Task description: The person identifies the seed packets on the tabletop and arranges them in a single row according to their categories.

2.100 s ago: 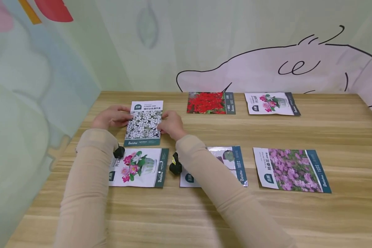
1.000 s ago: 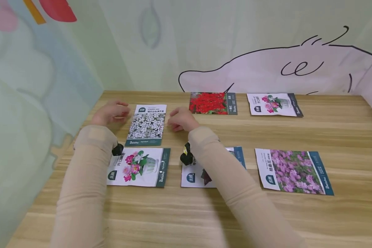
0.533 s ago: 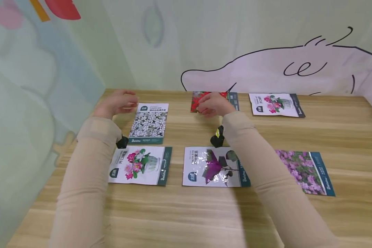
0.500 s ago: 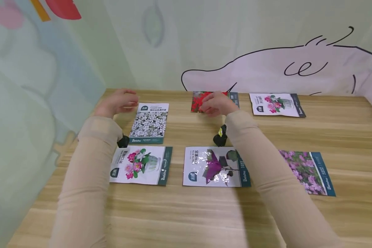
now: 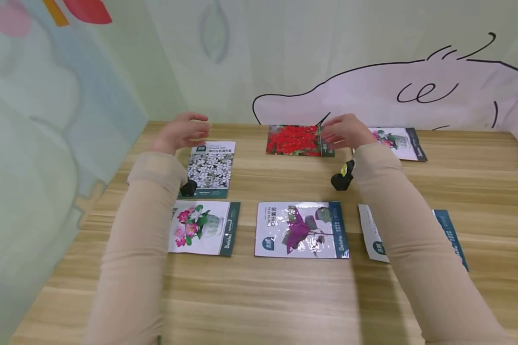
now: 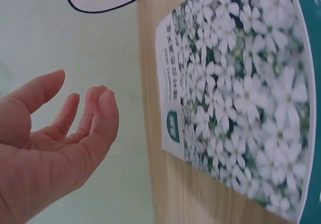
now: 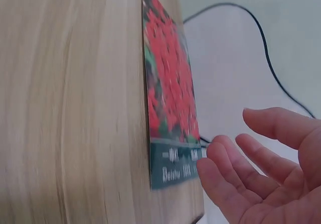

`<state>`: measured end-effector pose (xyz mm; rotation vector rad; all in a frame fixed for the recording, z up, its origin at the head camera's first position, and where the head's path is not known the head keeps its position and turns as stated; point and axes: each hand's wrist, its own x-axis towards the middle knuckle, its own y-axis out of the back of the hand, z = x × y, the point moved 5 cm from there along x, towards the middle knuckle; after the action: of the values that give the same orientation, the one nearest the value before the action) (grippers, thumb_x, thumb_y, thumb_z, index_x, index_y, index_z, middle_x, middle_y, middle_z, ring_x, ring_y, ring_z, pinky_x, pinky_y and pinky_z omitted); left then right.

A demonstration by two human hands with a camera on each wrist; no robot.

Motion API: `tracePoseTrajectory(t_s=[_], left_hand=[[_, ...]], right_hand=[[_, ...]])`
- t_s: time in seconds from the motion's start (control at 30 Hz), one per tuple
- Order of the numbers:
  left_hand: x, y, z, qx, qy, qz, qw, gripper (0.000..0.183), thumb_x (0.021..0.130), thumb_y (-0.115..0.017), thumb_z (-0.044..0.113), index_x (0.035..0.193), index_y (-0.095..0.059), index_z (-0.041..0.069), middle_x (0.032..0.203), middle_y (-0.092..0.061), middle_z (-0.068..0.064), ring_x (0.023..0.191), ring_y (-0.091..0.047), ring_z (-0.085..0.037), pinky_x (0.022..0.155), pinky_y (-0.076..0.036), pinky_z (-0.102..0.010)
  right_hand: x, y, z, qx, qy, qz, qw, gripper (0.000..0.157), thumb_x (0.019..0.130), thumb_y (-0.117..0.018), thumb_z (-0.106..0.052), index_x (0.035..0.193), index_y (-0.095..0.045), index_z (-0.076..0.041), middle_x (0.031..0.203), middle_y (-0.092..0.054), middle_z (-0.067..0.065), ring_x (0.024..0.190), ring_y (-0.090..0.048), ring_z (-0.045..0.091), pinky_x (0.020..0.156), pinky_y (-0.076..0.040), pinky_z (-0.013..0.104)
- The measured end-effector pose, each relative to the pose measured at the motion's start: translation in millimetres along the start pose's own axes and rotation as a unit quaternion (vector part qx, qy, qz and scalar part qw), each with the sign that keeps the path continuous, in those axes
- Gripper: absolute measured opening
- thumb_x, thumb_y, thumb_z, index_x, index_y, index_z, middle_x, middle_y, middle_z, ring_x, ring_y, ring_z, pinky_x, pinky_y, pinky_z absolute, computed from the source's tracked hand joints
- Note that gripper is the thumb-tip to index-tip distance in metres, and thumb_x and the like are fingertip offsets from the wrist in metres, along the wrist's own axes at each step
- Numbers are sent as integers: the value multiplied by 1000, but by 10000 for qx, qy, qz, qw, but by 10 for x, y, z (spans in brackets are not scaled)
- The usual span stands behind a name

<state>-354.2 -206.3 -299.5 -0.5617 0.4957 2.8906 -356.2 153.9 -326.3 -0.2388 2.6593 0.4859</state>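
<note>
A purple-leaf packet [image 5: 302, 230] is laid flat on the wooden table [image 5: 285, 297]. Behind it a red-flower packet [image 5: 295, 140] is set, its right end partly overlapped, in the head view, by the right hand [image 5: 347, 130]. Behind and left of the purple-leaf packet, a white-flower packet [image 5: 210, 170] is placed, and the left hand [image 5: 181, 132] is held near its far edge. Both hands are left empty, fingers loosely bent, thumbs spread apart from them. Directly left of the purple-leaf packet, a pink-flower packet [image 5: 200, 230] is partly covered by a sleeve [image 5: 134, 258].
</note>
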Motion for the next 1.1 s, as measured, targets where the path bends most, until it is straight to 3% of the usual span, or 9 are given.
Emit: tracePoseTrajectory(t_s=[0.2, 0.37, 0.47, 0.67, 0.73, 0.87, 0.97, 1.0, 1.1], left_hand=[[57, -196, 28, -127, 195, -157, 9996, 55, 93, -55, 12, 139, -28, 1, 101, -49, -4, 81, -55, -10, 85, -50, -29], [116, -384, 42, -297, 250, -280, 9989, 55, 93, -54, 10, 141, -29, 0, 105, -49, -8, 88, -55, -15, 93, -47, -34], [131, -552, 72, -421, 160, -450, 9980, 55, 93, -53, 9, 142, -29, 0, 107, -49, -9, 98, -53, -21, 100, -41, -39], [221, -826, 96, -672, -63, -762, 9948, 55, 94, -51, 11, 143, -29, 2, 123, -50, -12, 109, -50, -23, 101, -40, -39], [317, -900, 74, -683, -123, -765, 9947, 52, 95, -51, 12, 142, -32, 2, 129, -49, -14, 112, -50, -23, 100, -41, -38], [817, -988, -146, -860, -203, -906, 9920, 46, 91, -60, 14, 133, -44, 5, 123, -53, -13, 106, -53, -23, 91, -47, -36], [1430, -1017, -450, -1122, -198, -1191, 9863, 45, 87, -65, 15, 129, -48, 8, 107, -57, -10, 90, -56, -20, 79, -52, -36], [1532, -1038, -513, -1067, -45, -1099, 9882, 47, 90, -61, 15, 134, -43, 10, 112, -56, -9, 94, -55, -19, 84, -50, -38], [2052, -1055, -823, -1512, 45, -1264, 9804, 49, 86, -67, 14, 130, -46, 12, 102, -55, -6, 82, -54, -17, 73, -51, -38]], right_hand=[[19, 137, 118, 886, -345, 483, 9943, 51, 93, -54, -8, 140, -37, 0, 109, -52, 10, 99, -52, 23, 100, -41, 39], [63, 167, 197, 1814, -540, 792, 9787, 50, 94, -49, -9, 142, -35, -3, 124, -47, 11, 102, -50, 18, 102, -40, 34], [79, 192, 223, 2306, -501, 866, 9679, 50, 95, -46, -9, 143, -33, -3, 124, -44, 11, 102, -49, 17, 101, -39, 32], [117, 192, 285, 2373, -656, 1109, 9629, 47, 92, -48, -6, 138, -38, -3, 107, -48, 6, 76, -53, 10, 78, -51, 21], [133, 178, 303, 2364, -728, 1159, 9620, 47, 92, -48, -6, 137, -38, -3, 108, -49, 6, 78, -53, 11, 79, -51, 21], [179, 159, 331, 2570, -845, 1148, 9558, 51, 92, -47, -6, 141, -35, -5, 115, -48, 6, 94, -51, 14, 92, -46, 24], [213, 161, 349, 2740, -879, 1213, 9500, 50, 92, -47, -5, 140, -36, -5, 115, -48, 6, 96, -50, 14, 93, -45, 23], [217, 158, 353, 2786, -893, 1246, 9481, 49, 91, -47, -5, 139, -37, -5, 113, -48, 6, 94, -50, 13, 92, -46, 22], [224, 137, 385, 2871, -1038, 1332, 9429, 46, 92, -48, -5, 136, -39, -5, 109, -48, 4, 88, -51, 12, 89, -47, 22]])
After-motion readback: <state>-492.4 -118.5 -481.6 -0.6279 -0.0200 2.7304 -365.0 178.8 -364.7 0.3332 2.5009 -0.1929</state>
